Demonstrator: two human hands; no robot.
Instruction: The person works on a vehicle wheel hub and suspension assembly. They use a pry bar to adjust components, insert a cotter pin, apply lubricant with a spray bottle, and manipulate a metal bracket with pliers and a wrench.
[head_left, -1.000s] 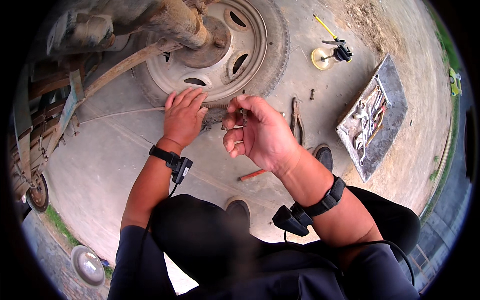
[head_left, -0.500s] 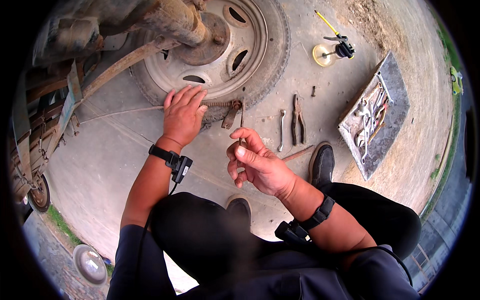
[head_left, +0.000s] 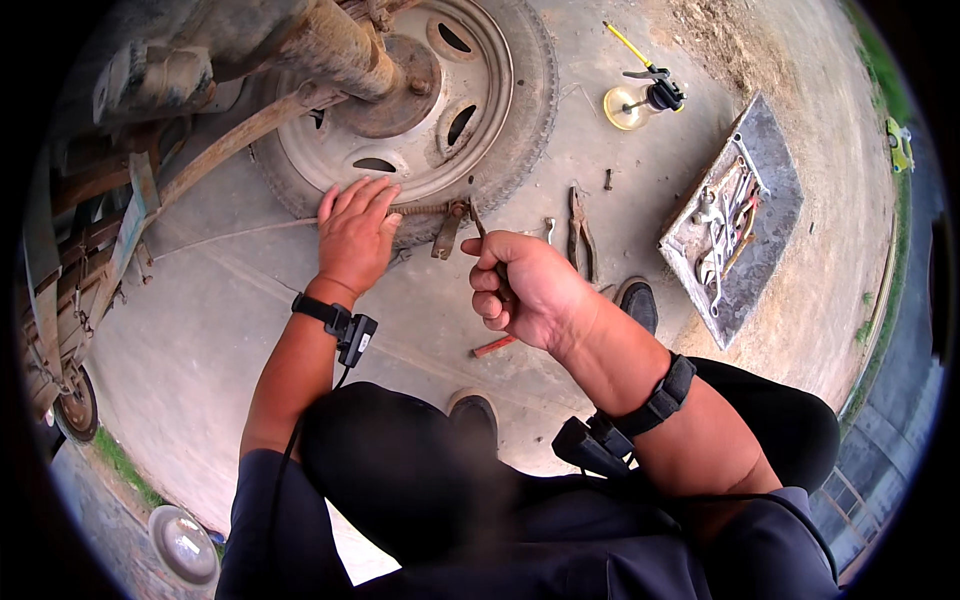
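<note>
My left hand (head_left: pixel 357 235) lies with fingers stretched over the lower edge of a large wheel (head_left: pixel 500 60). Beside its thumb runs a rusty spring-wrapped rod (head_left: pixel 425 209), with a short metal lever (head_left: pixel 446 238) hanging from its end. My right hand (head_left: pixel 535 290) is closed in a fist around a thin, dark metal tool (head_left: pixel 476 214). The tool's tip points up, close to the rod's end; the fist hides the rest, so its exact kind is unclear. Just beyond the right hand are a wrench (head_left: pixel 550 229), partly covered, and pliers (head_left: pixel 579 235).
A metal tray (head_left: pixel 770 215) of wrenches stands at the right. Beyond the pliers lie a small bolt (head_left: pixel 608 179) and a clear pump oiler (head_left: pixel 630 108) with a yellow spout. A red-ended stick (head_left: pixel 493 346) lies under my right hand. Rusty axle parts (head_left: pixel 340 50) fill the upper left.
My right hand has gone from a fingertip pinch to a full fist around the tool, moving slightly up and right. The tool now tilts. My left hand stays on the wheel; the view has shifted slightly.
</note>
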